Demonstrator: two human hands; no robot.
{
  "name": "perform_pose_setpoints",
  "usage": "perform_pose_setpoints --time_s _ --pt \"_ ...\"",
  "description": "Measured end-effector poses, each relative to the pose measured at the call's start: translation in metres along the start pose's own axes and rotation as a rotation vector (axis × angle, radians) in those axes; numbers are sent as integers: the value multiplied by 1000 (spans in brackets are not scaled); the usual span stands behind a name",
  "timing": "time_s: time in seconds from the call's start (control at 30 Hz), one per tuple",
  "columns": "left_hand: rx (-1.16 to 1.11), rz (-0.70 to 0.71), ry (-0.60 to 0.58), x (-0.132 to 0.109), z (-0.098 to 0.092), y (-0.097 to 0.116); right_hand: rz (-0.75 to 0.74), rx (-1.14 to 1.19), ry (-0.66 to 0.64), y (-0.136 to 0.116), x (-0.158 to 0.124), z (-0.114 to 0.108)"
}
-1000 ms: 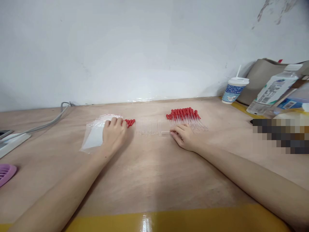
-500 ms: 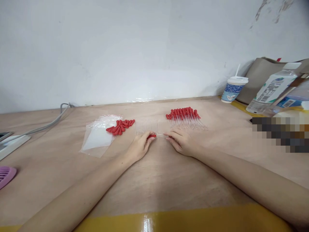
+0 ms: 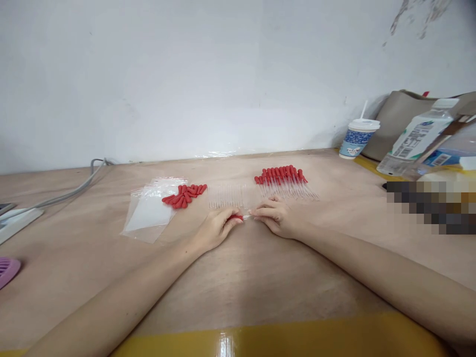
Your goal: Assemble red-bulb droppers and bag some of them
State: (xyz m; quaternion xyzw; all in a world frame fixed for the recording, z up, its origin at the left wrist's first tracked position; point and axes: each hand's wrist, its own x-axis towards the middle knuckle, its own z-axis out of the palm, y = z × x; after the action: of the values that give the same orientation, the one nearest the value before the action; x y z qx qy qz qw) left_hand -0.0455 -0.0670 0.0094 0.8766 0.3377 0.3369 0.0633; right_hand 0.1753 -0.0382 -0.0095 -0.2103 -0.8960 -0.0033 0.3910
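Note:
My left hand [image 3: 219, 228] is closed round a red rubber bulb [image 3: 235, 216], whose end shows past the fingertips. Facing it, my right hand [image 3: 277, 218] pinches a thin clear glass tube [image 3: 247, 216] that points at the bulb; whether its tip sits inside the bulb I cannot tell. Just behind my hands lies a row of clear tubes without bulbs [image 3: 226, 195]. To the left is a heap of loose red bulbs [image 3: 185, 195]. Droppers with red bulbs fitted on clear tubes [image 3: 284, 178] lie side by side beyond my right hand.
Clear zip bags [image 3: 148, 210] lie at the left beside the bulbs. Further left are a grey cable [image 3: 70, 192] and a pink slatted object [image 3: 8, 271]. A paper cup with a straw [image 3: 359, 139], a plastic bottle [image 3: 418, 136] and a grey bag [image 3: 385, 119] stand at the back right.
Both hands have come closer together and slightly nearer to me. Less of the glass tube shows between the bulb and my right fingers.

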Motion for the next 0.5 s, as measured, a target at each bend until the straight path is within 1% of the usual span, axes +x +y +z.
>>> perform_pose_setpoints --time_s 0.07,0.13,0.23,0.33,0.5 --pt "-7 16 -7 0 0 0 -3 16 -13 1 0 0" --pt "-1 20 -13 -1 1 -1 -9 -18 -33 1 0 0" --pt "36 -1 -4 -2 3 -3 -61 -189 -51 -1 0 0" --pt "84 9 50 -3 6 -4 -91 -317 -27 -7 0 -1" --pt "127 57 166 -3 7 -5 -19 -301 62 -13 1 -2"
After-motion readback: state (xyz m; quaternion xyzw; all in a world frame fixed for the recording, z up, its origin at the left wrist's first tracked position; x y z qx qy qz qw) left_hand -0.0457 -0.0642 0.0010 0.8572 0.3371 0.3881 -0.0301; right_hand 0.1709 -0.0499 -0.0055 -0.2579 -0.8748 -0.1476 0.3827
